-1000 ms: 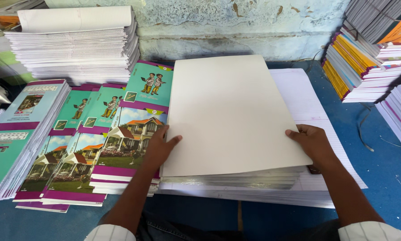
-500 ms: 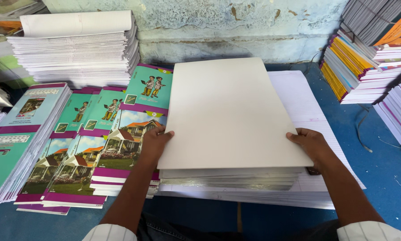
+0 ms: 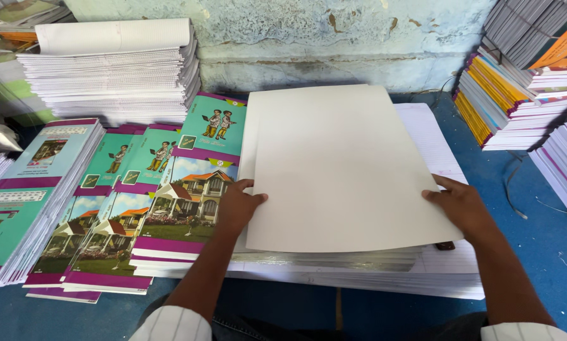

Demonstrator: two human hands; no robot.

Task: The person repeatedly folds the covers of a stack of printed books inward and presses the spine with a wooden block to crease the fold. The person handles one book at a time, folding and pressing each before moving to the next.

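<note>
At the near edge of the blue work surface (image 3: 548, 252), between two forearms in striped cuffs: the left hand (image 3: 236, 208) rests on the left border of the top blank cream card sheet (image 3: 340, 170), thumb lying over the sheet's edge, the other fingers curled under or against it; grip looks light, a hold on that one sheet. The right hand (image 3: 463, 211) lies flat at the sheet's lower right corner, fingers extended and close together, pressing down; nothing enclosed.

The top sheet sits askew on the stack of cream sheets (image 3: 334, 259) beneath it, which in turn lies on a wider pile of ruled white paper (image 3: 435, 145). Long axis runs away from the person, near-to-far, far end turned slightly to the left, so the upper left corner of a lower sheet shows past it.

Progress, judged: the sheet is partly parted from its stack at the left edge but not lifted clear; both hands in contact. Separation begun, removal or squaring not yet done.

Just left, touching the stack: overlapping rows of printed notebook covers, teal and purple with a house picture (image 3: 163, 208). Further left, a thick pile of the same covers (image 3: 18, 196). Farther back left, a tall stack of white ruled pages topped by a rolled sheet (image 3: 113, 69). Far right: stacks of bound notebooks with coloured spines (image 3: 523, 82), against a worn pale wall (image 3: 334, 31).
</note>
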